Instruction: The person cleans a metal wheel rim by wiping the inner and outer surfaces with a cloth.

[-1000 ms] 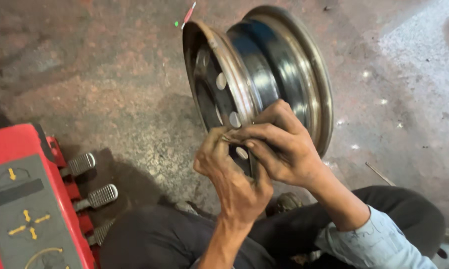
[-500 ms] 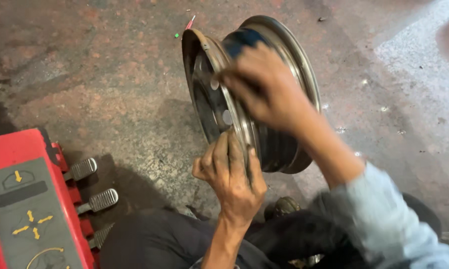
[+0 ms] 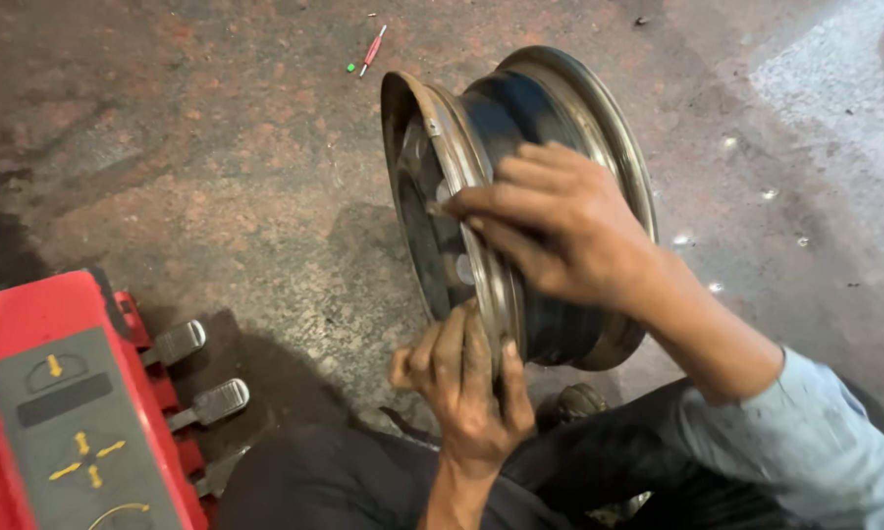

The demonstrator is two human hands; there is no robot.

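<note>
The metal wheel is standing on its edge on the floor — the left hand is gripping its bottom rim to steady it, the right hand is pinching the front rim.

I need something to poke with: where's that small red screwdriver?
In the head view, the screwdriver lies on the floor at top centre, just up-left of the wheel rim, apart from both hands.

A red machine with a grey panel of yellow arrows is sitting at the lower left, three metal pedals sticking out of its side. A small red tool is lying on the stained concrete floor at the upper middle.
</note>
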